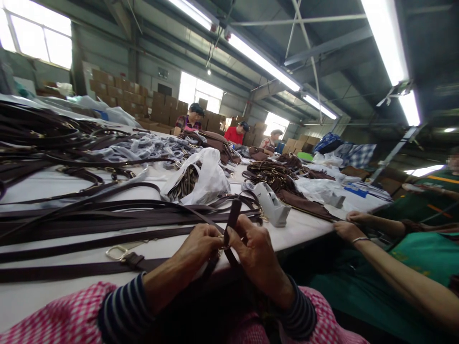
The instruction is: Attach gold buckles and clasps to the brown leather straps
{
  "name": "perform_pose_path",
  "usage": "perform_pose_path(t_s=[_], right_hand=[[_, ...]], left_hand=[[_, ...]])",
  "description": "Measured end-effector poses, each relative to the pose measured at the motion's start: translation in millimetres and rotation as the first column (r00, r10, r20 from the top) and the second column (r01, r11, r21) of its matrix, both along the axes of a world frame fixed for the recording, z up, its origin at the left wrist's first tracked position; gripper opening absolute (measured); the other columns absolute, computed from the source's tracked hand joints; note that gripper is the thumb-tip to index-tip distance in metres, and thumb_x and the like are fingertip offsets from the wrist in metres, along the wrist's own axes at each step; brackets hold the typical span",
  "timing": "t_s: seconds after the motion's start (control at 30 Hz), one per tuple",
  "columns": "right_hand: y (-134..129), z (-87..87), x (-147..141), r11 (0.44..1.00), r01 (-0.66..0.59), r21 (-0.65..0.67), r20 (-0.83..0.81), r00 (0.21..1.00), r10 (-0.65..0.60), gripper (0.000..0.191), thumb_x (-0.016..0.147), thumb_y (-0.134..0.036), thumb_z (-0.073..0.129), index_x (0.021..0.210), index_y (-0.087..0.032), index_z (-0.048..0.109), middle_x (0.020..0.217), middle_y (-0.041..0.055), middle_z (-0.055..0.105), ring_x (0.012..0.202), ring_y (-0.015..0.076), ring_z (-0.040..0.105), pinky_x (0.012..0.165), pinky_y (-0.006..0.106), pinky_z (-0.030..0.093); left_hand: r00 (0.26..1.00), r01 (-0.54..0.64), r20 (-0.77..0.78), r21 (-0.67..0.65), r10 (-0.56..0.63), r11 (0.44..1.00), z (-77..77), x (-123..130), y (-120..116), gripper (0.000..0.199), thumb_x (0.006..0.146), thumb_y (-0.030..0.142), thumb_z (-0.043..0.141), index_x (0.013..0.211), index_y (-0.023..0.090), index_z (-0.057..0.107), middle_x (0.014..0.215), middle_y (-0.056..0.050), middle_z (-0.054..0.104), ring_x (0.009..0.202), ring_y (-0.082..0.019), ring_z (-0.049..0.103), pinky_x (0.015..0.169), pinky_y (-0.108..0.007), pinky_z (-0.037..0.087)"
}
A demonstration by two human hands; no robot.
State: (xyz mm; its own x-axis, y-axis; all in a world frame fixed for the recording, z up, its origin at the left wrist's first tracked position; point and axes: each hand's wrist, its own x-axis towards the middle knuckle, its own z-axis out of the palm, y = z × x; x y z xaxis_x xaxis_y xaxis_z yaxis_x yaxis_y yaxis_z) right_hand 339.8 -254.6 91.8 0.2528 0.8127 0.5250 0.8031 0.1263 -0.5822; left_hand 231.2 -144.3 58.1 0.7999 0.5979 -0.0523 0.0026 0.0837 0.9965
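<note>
Both of my hands meet over the table's front edge on one dark brown strap [234, 216]. My left hand [202, 246] pinches it at a small gold-coloured metal fitting, mostly hidden by the fingers. With thumb and bent fingers, my right hand [256, 253] grips the strap, whose short end sticks up above the thumb. More of the strap hangs below my hands. To the left, a gold-coloured metal ring [116, 252] on another brown strap lies on the table. Several long brown straps [89, 217] stretch across the tabletop beyond it.
A grey tape dispenser [271, 205] stands just past my right hand. Behind lie a white plastic bag [208, 179] and heaps of brown straps [268, 177]. At right, a co-worker's hands [349, 229] hold a brown piece [304, 203] at the table edge. Other people sit across the table.
</note>
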Motion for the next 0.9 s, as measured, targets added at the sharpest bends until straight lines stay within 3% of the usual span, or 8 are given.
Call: perform_pose_path(t_s=[0.1,0.23,0.3,0.37,0.47,0.53,0.73,0.9], right_hand=[[0,-5.2,-9,0.997,0.077,0.028,0.074,0.994,-0.078,0.015,0.098,-0.028,0.053,0.085,-0.022,0.058,0.066,-0.0016,0.057,0.057,0.0157,0.052,0.056,0.029,0.032],[-1,7.4,4,0.995,-0.03,0.091,-0.229,0.972,0.05,0.007,0.091,-0.027,0.061,0.087,-0.022,0.061,0.075,-0.0003,0.064,0.064,0.016,0.055,0.058,0.028,0.039],[-3,19.0,15,0.982,-0.124,0.141,-0.431,0.886,0.174,0.008,0.086,-0.023,0.067,0.091,-0.022,0.062,0.084,0.0009,0.069,0.064,0.0144,0.055,0.055,0.026,0.041],[-5,28.9,23,0.964,-0.2,0.176,-0.569,0.778,0.266,0.022,0.083,-0.022,0.072,0.102,-0.024,0.061,0.091,0.0005,0.071,0.058,0.0119,0.053,0.047,0.022,0.037],[-8,34.9,26,0.926,-0.332,0.18,-0.681,0.637,0.361,0.024,0.09,-0.03,0.07,0.112,-0.026,0.06,0.097,0.0026,0.072,0.061,0.0137,0.061,0.042,0.02,0.036],[-9,32.9,24,0.899,-0.401,0.177,-0.714,0.576,0.398,0.016,0.095,-0.037,0.066,0.102,-0.022,0.065,0.092,0.0041,0.071,0.063,0.0144,0.063,0.046,0.021,0.039],[-3,17.9,21,0.93,-0.358,0.085,-0.719,0.624,0.305,0.035,0.091,-0.042,0.072,0.07,-0.015,0.064,0.066,-0.0015,0.055,0.055,0.0094,0.043,0.051,0.023,0.033],[1,9.1,24,0.901,-0.434,-0.001,-0.752,0.594,0.285,0.034,0.086,-0.031,0.074,0.064,-0.016,0.052,0.081,-0.0014,0.048,0.062,0.0095,0.038,0.056,0.025,0.029]], left_hand=[[1.0,0.0,0.003,0.033,0.0,0.999,-1.4,-2,-3,0.024,0.066,0.03,0.065,0.054,0.019,0.049,0.048,0.006,0.04,0.047,-0.008,0.03,0.051,-0.026,0.018],[0.999,0.04,0.03,0.106,-0.043,0.994,10.2,-19,-5,0.019,0.069,0.024,0.068,0.086,0.017,0.063,0.07,0.002,0.061,0.065,-0.014,0.051,0.061,-0.025,0.033],[0.999,0.014,0.034,0.194,-0.021,0.981,17.8,-28,-2,0.027,0.066,0.016,0.068,0.093,0.018,0.064,0.081,0.001,0.066,0.078,-0.018,0.057,0.069,-0.027,0.038],[0.999,0.01,0.037,0.232,-0.019,0.973,22.9,-35,2,0.023,0.067,0.014,0.067,0.089,0.017,0.064,0.083,-0.001,0.067,0.082,-0.019,0.059,0.073,-0.028,0.04],[0.993,0.079,0.077,0.155,-0.092,0.985,25.6,-40,7,0.02,0.071,0.021,0.074,0.089,0.015,0.069,0.089,-0.005,0.073,0.086,-0.021,0.063,0.079,-0.031,0.043],[0.988,0.12,0.091,0.096,-0.129,0.988,26.1,-43,9,0.025,0.07,0.024,0.08,0.092,0.014,0.073,0.093,-0.007,0.075,0.09,-0.023,0.066,0.084,-0.033,0.045],[0.996,0.047,0.072,0.09,-0.054,0.995,27.1,-55,17,0.031,0.065,0.026,0.087,0.093,0.015,0.079,0.094,-0.006,0.078,0.089,-0.022,0.067,0.087,-0.032,0.047],[0.997,-0.023,0.073,0.165,0.011,0.986,21.6,-58,25,0.033,0.064,0.03,0.089,0.092,0.017,0.08,0.087,-0.003,0.076,0.077,-0.016,0.061,0.071,-0.026,0.042]])
